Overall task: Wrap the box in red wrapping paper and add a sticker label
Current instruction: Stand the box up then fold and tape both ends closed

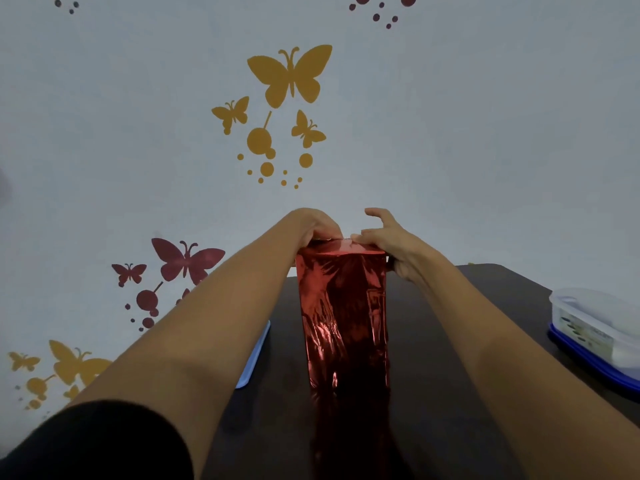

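Head view: on the far left a pale wall carries yellow and dark red butterfly stickers, and a black sleeve covers the upper part of the left arm at the bottom corner. Just right of that forearm a flat light-blue sheet lies at the left edge of the dark table, partly hidden by the arm. The left hand sits on the top left of the box, its fingers curled down close together onto the upper edge; their tips are hidden behind the top. The box stands upright in the middle of the table, covered on every visible face by shiny red wrapping paper, creased along the front. The right hand grips the top right corner: the thumb runs down the right side, some fingers lie on the top, and the others are lifted and spread apart. At the far right, well apart from the box, a clear plastic container with a blue base rests on the table's edge.
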The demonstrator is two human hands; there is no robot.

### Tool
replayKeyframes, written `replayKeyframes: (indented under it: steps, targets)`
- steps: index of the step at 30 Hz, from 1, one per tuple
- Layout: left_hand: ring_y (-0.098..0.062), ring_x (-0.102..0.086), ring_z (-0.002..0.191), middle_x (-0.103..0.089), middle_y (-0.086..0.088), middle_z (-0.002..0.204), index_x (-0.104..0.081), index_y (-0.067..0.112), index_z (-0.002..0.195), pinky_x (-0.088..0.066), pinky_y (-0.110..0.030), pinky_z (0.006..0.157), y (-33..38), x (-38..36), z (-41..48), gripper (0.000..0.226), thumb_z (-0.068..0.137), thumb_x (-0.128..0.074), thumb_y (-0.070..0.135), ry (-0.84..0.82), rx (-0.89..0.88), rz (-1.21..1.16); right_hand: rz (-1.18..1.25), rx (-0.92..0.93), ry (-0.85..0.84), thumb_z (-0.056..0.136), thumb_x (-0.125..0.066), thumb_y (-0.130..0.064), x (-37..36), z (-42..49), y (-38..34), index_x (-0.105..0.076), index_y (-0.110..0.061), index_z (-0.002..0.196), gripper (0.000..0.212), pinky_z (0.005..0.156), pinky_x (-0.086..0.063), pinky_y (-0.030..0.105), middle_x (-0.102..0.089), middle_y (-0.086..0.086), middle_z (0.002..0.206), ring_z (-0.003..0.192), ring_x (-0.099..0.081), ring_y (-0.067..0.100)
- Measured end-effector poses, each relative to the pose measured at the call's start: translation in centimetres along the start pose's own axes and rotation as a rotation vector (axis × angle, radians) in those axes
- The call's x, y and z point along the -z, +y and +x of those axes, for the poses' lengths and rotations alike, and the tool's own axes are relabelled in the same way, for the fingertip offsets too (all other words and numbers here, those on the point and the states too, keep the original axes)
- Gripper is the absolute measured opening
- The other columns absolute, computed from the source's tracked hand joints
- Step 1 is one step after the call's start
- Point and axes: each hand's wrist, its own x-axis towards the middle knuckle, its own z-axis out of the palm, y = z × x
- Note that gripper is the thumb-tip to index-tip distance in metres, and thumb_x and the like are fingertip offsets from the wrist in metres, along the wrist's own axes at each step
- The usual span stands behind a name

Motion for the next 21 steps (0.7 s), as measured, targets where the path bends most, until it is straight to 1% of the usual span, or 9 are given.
replayKeyframes:
  steps: [2,4,7,10,12,13,15,17,21]
  targets:
    - [-0.027,-0.064,0.092,-0.066,-0.013,0.096,-0.062,0.004,0.101,-0.048,-0.037,0.092,-0.5,0.3,0.5,0.024,0.092,-0.054,0.024,-0.035,-0.043,-0.068,0.038,-0.018,0.034,0.089,-0.06,-0.007,-0.1,-0.1,0.0,-0.045,-0.026,0.124,0.042,0.054,-0.048,0.023,-0.061,0.004,0.084,0.059,-0.056,0.009]
    - [-0.023,-0.059,0.109,-0.062,-0.005,0.117,-0.062,0.013,0.115,-0.045,-0.041,0.098,-1.7,0.5,1.4,0.038,0.095,-0.049,0.042,0.025,-0.211,-0.222,0.022,-0.016,0.027,0.09,-0.058,-0.007,-0.1,-0.3,0.0,-0.062,-0.02,0.109,0.024,0.049,-0.048,0.018,-0.064,0.0,0.085,0.062,-0.058,0.006]
    - [-0.014,-0.056,0.113,-0.064,0.005,0.119,-0.067,0.026,0.109,-0.039,-0.042,0.105,-4.6,-0.4,0.3,0.047,0.095,-0.034,0.058,0.22,-0.492,-0.401,-0.077,-0.017,-0.001,0.09,-0.057,-0.021,0.2,-0.6,0.1,-0.07,-0.019,0.103,0.019,0.058,-0.044,0.024,-0.066,-0.007,0.084,0.073,-0.058,0.006]
    - [-0.014,-0.057,0.115,-0.06,0.003,0.127,-0.062,0.033,0.115,-0.044,-0.043,0.102,-8.1,-2.3,-0.5,0.074,0.072,-0.03,0.083,0.119,-0.592,-0.68,-0.11,-0.013,0.007,0.088,-0.06,-0.028,0.3,-0.5,0.1,-0.071,-0.016,0.105,0.023,0.062,-0.042,0.025,-0.066,-0.006,0.08,0.072,-0.058,0.008]
    - [-0.01,-0.056,0.116,-0.057,0.007,0.13,-0.052,0.035,0.127,-0.048,-0.038,0.096,-10.4,-3.4,-0.4,0.092,0.055,-0.042,0.092,0.009,-0.673,-0.74,-0.118,-0.028,0.013,0.087,-0.064,-0.03,0.2,-0.6,-0.1,-0.069,-0.013,0.104,0.025,0.058,-0.039,0.023,-0.063,-0.006,0.072,0.068,-0.057,0.007]
    - [-0.01,-0.057,0.116,-0.057,0.009,0.129,-0.047,0.036,0.131,-0.049,-0.036,0.093,-11.4,-4.0,-0.4,0.092,0.055,-0.056,0.087,-0.04,-0.719,-0.715,-0.129,-0.041,0.018,0.087,-0.064,-0.031,0.1,-0.7,-0.2,-0.068,-0.014,0.103,0.024,0.055,-0.039,0.023,-0.061,-0.006,0.07,0.067,-0.057,0.008]
    - [-0.013,-0.057,0.118,-0.058,0.006,0.13,-0.038,0.038,0.137,-0.048,-0.039,0.097,-13.3,-5.1,0.0,0.087,0.062,-0.079,0.052,-0.135,-0.728,-0.641,-0.147,-0.054,0.023,0.089,-0.061,-0.03,0.0,-0.9,-0.4,-0.065,-0.013,0.104,0.024,0.05,-0.04,0.022,-0.059,-0.005,0.072,0.069,-0.056,0.009]
    - [-0.013,-0.058,0.117,-0.06,0.005,0.127,-0.04,0.039,0.133,-0.045,-0.04,0.103,-14.6,-6.2,0.6,0.084,0.061,-0.082,0.028,-0.185,-0.671,-0.565,-0.161,-0.053,0.039,0.094,-0.053,-0.03,-0.2,-1.1,-0.6,-0.061,-0.01,0.11,0.027,0.047,-0.037,0.018,-0.056,-0.005,0.077,0.066,-0.052,0.005]
    - [-0.013,-0.06,0.114,-0.064,0.008,0.122,-0.046,0.039,0.13,-0.045,-0.041,0.102,-15.5,-8.6,1.5,0.077,0.063,-0.083,0.026,-0.165,-0.59,-0.598,-0.083,-0.059,0.035,0.1,-0.021,-0.05,-0.5,-1.1,-0.1,-0.055,-0.015,0.121,0.053,0.06,-0.037,0.028,-0.057,0.002,0.094,0.079,-0.052,0.012]
